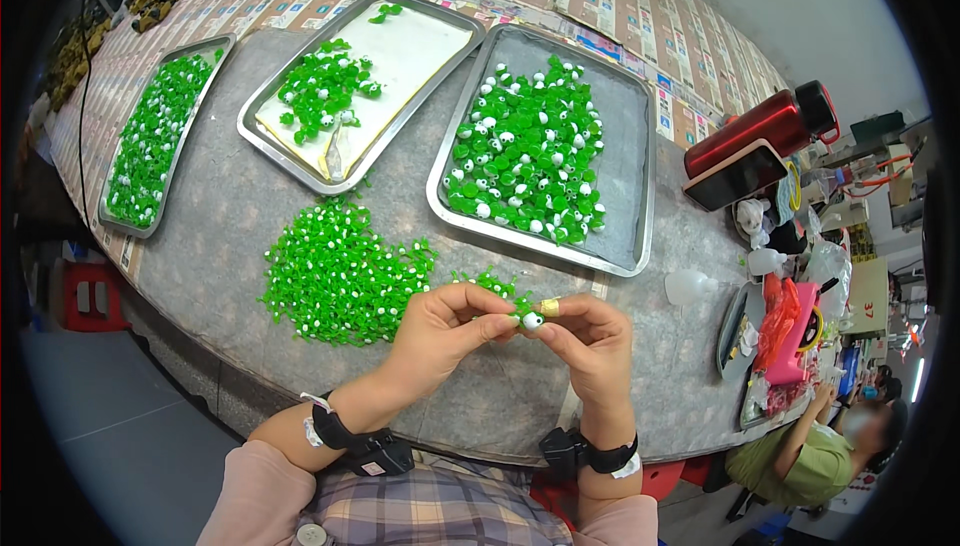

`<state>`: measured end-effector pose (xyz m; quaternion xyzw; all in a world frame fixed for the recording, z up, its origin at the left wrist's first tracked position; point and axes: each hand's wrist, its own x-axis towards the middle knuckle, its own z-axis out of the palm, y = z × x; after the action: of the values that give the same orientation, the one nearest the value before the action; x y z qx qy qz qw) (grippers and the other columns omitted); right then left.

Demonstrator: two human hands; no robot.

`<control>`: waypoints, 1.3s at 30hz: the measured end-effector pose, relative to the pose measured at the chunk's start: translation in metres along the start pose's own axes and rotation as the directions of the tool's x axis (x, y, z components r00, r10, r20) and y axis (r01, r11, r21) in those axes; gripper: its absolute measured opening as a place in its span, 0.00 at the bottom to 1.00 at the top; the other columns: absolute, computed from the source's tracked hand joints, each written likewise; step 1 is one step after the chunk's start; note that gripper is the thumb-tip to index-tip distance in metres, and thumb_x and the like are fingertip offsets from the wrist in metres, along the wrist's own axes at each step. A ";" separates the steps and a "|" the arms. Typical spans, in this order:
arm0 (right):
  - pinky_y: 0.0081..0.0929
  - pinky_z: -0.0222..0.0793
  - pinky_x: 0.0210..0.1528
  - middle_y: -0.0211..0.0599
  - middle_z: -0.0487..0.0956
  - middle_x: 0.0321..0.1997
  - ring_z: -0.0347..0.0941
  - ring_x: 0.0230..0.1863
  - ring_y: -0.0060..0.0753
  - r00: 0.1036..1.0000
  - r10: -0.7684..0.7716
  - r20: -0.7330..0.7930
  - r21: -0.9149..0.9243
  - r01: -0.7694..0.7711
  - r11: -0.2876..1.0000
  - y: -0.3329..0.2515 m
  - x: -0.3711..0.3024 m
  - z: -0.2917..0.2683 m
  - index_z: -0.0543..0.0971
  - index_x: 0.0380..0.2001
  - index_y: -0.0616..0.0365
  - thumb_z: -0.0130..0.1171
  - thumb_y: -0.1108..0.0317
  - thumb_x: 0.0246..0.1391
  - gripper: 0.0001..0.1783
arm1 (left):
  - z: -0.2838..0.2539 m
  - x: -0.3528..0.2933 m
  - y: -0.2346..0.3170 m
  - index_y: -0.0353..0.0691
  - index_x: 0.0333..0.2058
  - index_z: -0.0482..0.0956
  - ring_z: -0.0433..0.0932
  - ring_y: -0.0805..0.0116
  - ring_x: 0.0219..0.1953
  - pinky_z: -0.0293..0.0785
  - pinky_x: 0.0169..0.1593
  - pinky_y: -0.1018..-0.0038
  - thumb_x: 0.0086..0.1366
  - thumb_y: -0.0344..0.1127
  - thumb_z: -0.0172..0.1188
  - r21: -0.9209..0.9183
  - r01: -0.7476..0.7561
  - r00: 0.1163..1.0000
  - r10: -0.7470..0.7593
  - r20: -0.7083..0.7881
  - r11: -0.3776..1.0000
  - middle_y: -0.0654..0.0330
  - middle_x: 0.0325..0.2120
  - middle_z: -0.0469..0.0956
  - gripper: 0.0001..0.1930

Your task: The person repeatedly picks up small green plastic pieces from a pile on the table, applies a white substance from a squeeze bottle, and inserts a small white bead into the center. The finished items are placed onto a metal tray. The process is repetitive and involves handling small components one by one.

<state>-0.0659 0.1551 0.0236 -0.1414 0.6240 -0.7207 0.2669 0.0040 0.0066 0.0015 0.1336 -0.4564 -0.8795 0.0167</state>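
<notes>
Trays (628,176) of green-and-white pieces (528,151)

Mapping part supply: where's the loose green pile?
Head view, left of centre: the loose green pile sits on the grey table cover, between the white-lined tray and the left hand.

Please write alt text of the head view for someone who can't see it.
A person's left hand and right hand pinch a small green-and-white plastic-looking piece above a grey-covered table. Nearby are a loose heap of small green-and-white pieces and three rectangular metal trays holding similar pieces.
</notes>
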 end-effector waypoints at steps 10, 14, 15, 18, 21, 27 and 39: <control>0.15 0.67 0.36 0.38 0.74 0.33 0.71 0.34 0.23 0.998 0.053 0.030 0.028 -0.053 0.998 -0.001 -0.003 0.002 0.72 0.33 0.66 0.55 0.80 0.41 0.11 | 0.001 -0.003 0.007 0.33 0.26 0.74 0.71 0.74 0.28 0.68 0.31 0.82 0.49 0.25 0.56 0.484 -0.305 0.950 0.299 0.092 0.820 0.59 0.25 0.72 0.03; 0.15 0.67 0.36 0.37 0.75 0.33 0.71 0.34 0.23 0.995 0.069 0.070 -0.058 -0.065 0.996 0.001 -0.004 -0.004 0.73 0.33 0.67 0.55 0.78 0.42 0.11 | 0.003 -0.003 0.010 0.33 0.25 0.73 0.72 0.73 0.27 0.68 0.30 0.81 0.49 0.25 0.57 0.516 -0.303 0.952 0.284 0.117 0.801 0.59 0.25 0.72 0.04; 0.15 0.67 0.36 0.37 0.75 0.33 0.71 0.34 0.23 0.993 0.084 0.077 -0.050 -0.080 0.996 0.000 -0.004 -0.005 0.73 0.33 0.66 0.55 0.78 0.42 0.11 | 0.003 -0.004 0.010 0.33 0.25 0.73 0.72 0.73 0.27 0.68 0.30 0.80 0.48 0.25 0.57 0.525 -0.302 0.952 0.280 0.124 0.796 0.59 0.25 0.72 0.04; 0.15 0.66 0.36 0.37 0.75 0.33 0.71 0.33 0.22 0.989 0.112 0.097 -0.031 -0.110 0.993 -0.002 -0.004 -0.006 0.74 0.33 0.66 0.55 0.78 0.42 0.11 | 0.000 -0.003 0.007 0.34 0.25 0.73 0.72 0.69 0.26 0.67 0.29 0.78 0.47 0.25 0.58 0.607 -0.403 0.912 0.357 0.202 0.685 0.59 0.24 0.72 0.04; 0.15 0.67 0.36 0.37 0.75 0.32 0.71 0.33 0.22 0.985 0.129 0.114 -0.008 -0.129 0.992 -0.001 -0.003 -0.009 0.73 0.34 0.66 0.55 0.77 0.43 0.11 | 0.001 -0.001 0.009 0.36 0.24 0.73 0.72 0.65 0.26 0.68 0.29 0.75 0.45 0.26 0.59 0.686 -0.518 0.840 0.455 0.296 0.511 0.59 0.23 0.72 0.06; 0.16 0.67 0.36 0.39 0.75 0.32 0.71 0.33 0.23 0.974 0.190 0.127 0.035 -0.196 0.980 0.000 -0.002 -0.009 0.73 0.34 0.67 0.54 0.76 0.44 0.11 | 0.002 -0.002 0.010 0.36 0.24 0.73 0.72 0.64 0.27 0.68 0.30 0.74 0.45 0.27 0.59 0.740 -0.562 0.789 0.508 0.346 0.369 0.60 0.22 0.72 0.06; 0.18 0.69 0.35 0.40 0.75 0.32 0.72 0.32 0.26 0.968 0.215 0.129 0.089 -0.227 0.970 0.004 0.000 -0.010 0.73 0.33 0.67 0.55 0.76 0.43 0.11 | 0.003 -0.003 0.011 0.36 0.24 0.72 0.72 0.64 0.27 0.68 0.30 0.74 0.45 0.27 0.58 0.734 -0.521 0.826 0.474 0.304 0.436 0.59 0.22 0.72 0.06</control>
<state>-0.0705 0.1627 0.0175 -0.0993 0.5809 -0.7081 0.3891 0.0051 0.0029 0.0128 -0.0364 -0.8154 -0.5415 0.2014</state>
